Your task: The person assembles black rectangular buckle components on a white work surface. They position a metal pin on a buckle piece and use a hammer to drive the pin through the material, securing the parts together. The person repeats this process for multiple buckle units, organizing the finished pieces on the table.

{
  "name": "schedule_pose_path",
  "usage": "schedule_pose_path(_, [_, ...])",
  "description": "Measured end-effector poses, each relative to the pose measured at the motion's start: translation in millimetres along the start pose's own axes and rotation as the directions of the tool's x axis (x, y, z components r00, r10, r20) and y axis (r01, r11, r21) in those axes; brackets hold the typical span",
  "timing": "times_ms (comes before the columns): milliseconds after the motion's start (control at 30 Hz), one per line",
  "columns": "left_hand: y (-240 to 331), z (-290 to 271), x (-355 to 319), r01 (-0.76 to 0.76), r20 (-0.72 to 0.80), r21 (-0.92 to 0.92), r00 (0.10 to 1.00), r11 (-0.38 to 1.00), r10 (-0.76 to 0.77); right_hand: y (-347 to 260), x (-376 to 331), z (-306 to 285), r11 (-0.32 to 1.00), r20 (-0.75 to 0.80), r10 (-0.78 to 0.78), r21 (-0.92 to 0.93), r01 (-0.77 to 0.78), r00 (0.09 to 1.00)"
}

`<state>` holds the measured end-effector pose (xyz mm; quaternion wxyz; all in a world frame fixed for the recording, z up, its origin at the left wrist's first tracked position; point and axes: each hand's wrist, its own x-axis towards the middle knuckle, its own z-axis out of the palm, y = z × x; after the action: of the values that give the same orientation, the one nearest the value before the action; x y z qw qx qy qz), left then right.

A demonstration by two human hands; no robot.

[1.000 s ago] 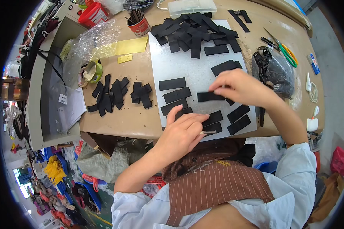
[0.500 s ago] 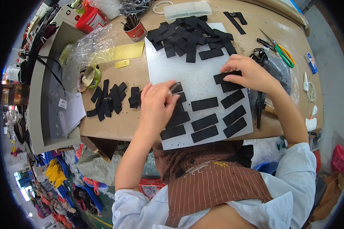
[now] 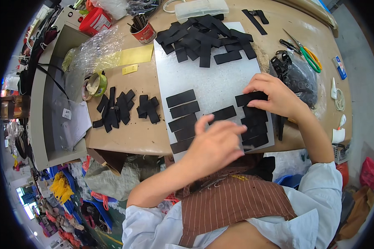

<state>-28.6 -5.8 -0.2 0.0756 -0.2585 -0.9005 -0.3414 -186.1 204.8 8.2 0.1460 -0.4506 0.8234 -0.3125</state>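
Note:
Black fabric strips lie in rows on a white sheet [image 3: 203, 79]. At the sheet's right side my right hand [image 3: 274, 96] pinches a black strip [image 3: 246, 99] between thumb and fingers, just beyond the right column. My left hand [image 3: 218, 143] is smeared by motion over the near middle of the sheet, hiding some strips. A blurred greyish sliver shows by its fingertips; I cannot make out what it is. Left of this hand stands a column of strips [image 3: 180, 98]. One middle strip [image 3: 222, 113] shows past its fingers. A large heap of strips [image 3: 199, 37] covers the sheet's far end.
Two small piles of black strips [image 3: 114, 108] lie on the brown table to the left, near tape rolls [image 3: 96, 84]. Farther back are a red tin of sticks [image 3: 143, 32] and a clear plastic box [image 3: 201, 8]. Scissors [image 3: 309, 58] and a black bundle in plastic [image 3: 297, 76] lie right.
My left hand has left the left column and swept right and nearer, uncovering the strips there. My right hand has come slightly nearer, still pinching a strip.

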Motion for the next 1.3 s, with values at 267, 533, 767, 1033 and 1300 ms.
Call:
schedule_pose_path(267, [12,26,7,0.007,-0.053,0.062,0.999,0.998,-0.004,10,13,-2,0.928,-0.115,0.232,0.324,-0.185,0.966])
schedule_pose_path(533, [-64,-37,3,0.347,-0.352,0.129,0.892,0.929,-0.284,15,27,1,0.985,-0.212,0.156,0.108,-0.136,0.965])
schedule_pose_path(767, [-83,-47,13,0.370,-0.291,0.116,0.900,0.922,-0.325,26,73,0,0.985,-0.278,-0.007,-0.170,-0.042,0.961])
schedule_pose_path(1033, [-110,-32,95,0.441,-0.345,0.146,0.862,0.886,-0.372,-18,67,15,0.997,0.038,-0.052,-0.054,0.054,0.998])
schedule_pose_path(1300, [-110,-33,85,0.217,-0.131,0.105,0.970,0.971,-0.203,31,72,-12,0.975,-0.464,0.164,-0.054,-0.213,0.870])
